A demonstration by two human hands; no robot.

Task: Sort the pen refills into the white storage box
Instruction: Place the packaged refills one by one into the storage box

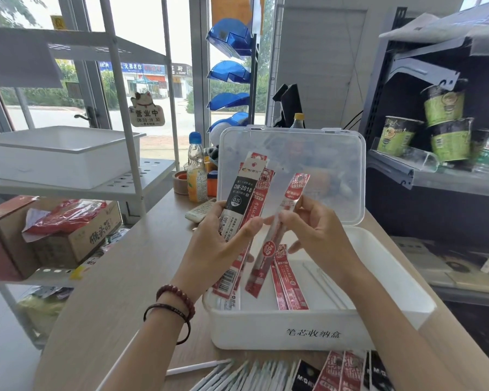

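The white storage box (294,331) stands open on the wooden counter, its clear lid (322,153) raised behind it. My left hand (220,244) grips a fan of refill packets over the box's left side, a black-and-white one (239,190) in front of red ones. My right hand (319,230) pinches a single red refill packet (277,235), held tilted beside the bunch. Two red packets (288,283) lean inside the box, and clear refills (325,283) lie on its floor.
More refill packets and white refills (280,373) lie on the counter in front of the box. A drink bottle (196,170), tape roll (180,182) and calculator (201,211) sit behind my left hand. A white shelf rack (68,159) stands left, a dark goods shelf (435,136) right.
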